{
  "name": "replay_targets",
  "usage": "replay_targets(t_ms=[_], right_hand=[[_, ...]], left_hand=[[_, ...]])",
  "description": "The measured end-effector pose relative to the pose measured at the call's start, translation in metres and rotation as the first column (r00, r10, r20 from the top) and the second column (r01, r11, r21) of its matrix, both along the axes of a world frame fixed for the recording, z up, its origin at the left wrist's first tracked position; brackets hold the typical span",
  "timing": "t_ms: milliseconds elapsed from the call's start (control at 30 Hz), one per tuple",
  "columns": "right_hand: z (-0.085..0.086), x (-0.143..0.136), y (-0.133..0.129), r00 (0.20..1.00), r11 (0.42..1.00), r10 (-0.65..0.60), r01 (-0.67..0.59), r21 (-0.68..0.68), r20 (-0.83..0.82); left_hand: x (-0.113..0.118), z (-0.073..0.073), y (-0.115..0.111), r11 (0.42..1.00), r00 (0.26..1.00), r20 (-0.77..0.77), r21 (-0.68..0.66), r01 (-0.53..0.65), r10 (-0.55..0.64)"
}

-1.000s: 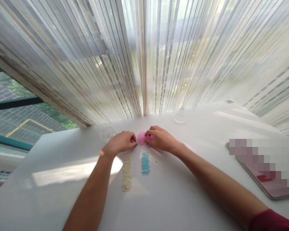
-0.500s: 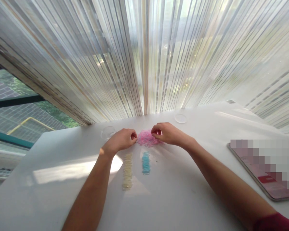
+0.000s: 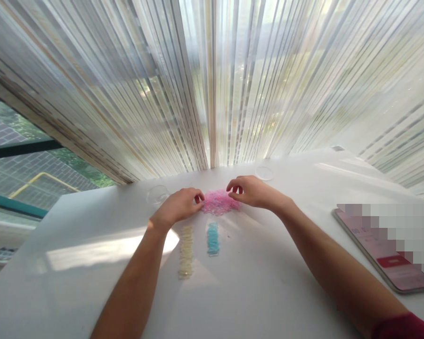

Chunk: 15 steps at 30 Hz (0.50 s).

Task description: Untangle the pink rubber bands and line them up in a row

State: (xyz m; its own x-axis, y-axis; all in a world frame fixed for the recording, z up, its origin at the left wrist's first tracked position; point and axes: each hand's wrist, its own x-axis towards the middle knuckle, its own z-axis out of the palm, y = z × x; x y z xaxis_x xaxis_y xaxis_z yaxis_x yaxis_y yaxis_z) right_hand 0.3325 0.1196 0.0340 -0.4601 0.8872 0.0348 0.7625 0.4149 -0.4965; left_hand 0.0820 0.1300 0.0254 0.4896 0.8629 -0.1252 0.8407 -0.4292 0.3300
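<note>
A loose pile of small pink pieces (image 3: 219,202) with some bluish ones lies on the white table. My left hand (image 3: 186,203) is at the pile's left edge, thumb and index finger curled with a small gap between the tips. At the right edge, my right hand (image 3: 250,190) has its thumb and fingers apart, nothing visible between them. Nearer to me, a column of light blue pieces (image 3: 213,239) lies below the pile. Left of it runs a longer column of pale yellow pieces (image 3: 186,252).
A clear round dish (image 3: 158,195) sits behind my left hand, and a clear round lid (image 3: 265,173) behind my right. A phone (image 3: 385,256) lies at the right. Striped curtains (image 3: 212,84) hang along the table's (image 3: 261,292) far edge.
My right hand has moved slightly right and its fingers have spread from the pile. The gap between my left thumb and index finger looks a little wider.
</note>
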Motion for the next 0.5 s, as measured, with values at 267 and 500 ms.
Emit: replay_targets(t_ms=[267, 500], right_hand=[[-0.008, -0.028, -0.007, 0.994, 0.997, 0.077, -0.077, 0.007, 0.075], [-0.007, -0.025, -0.006, 0.993, 0.998, 0.066, -0.066, -0.006, 0.1]], left_hand=[[-0.005, 0.008, 0.001, 1.0, 0.999, 0.035, 0.004, 0.018, -0.018], [-0.007, 0.015, 0.0, 1.0, 0.998, 0.057, 0.0, 0.017, -0.017]])
